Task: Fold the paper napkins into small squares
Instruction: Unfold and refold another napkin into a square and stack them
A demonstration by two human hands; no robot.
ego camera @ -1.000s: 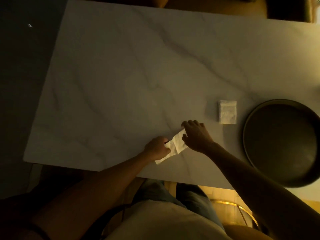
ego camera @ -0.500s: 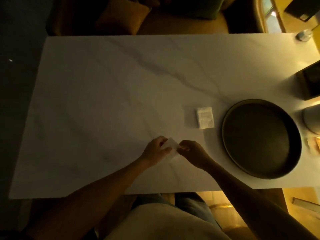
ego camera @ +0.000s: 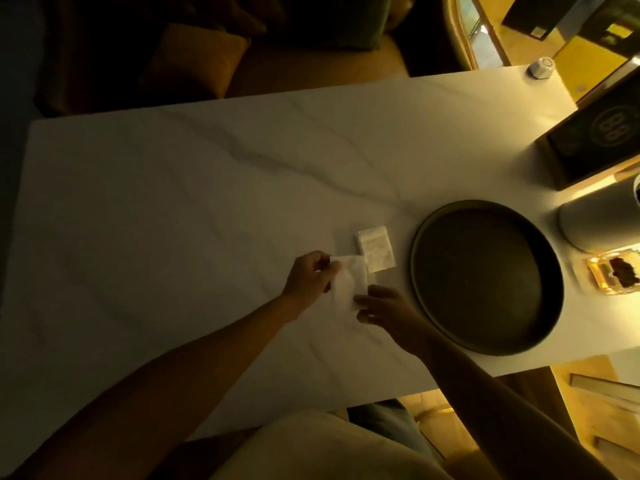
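A white paper napkin (ego camera: 347,285), partly folded, is held just above the marble table (ego camera: 173,220). My left hand (ego camera: 309,279) grips its upper left edge. Its lower right corner is pinched by my right hand (ego camera: 384,312). A small folded napkin square (ego camera: 376,249) lies flat on the table just beyond and to the right of the held one, close to it but apart from both hands.
A large dark round tray (ego camera: 486,280) sits right of the hands. Further right stand a pale cylinder (ego camera: 599,221), a dark box (ego camera: 595,147), a small glass dish (ego camera: 614,273) and a small silver object (ego camera: 541,68). Cushioned seating lies beyond the table's far edge.
The napkin went from a long strip pressed on the table to a shorter folded piece lifted between both hands, now nearer the folded square. The camera view tilted up and right.
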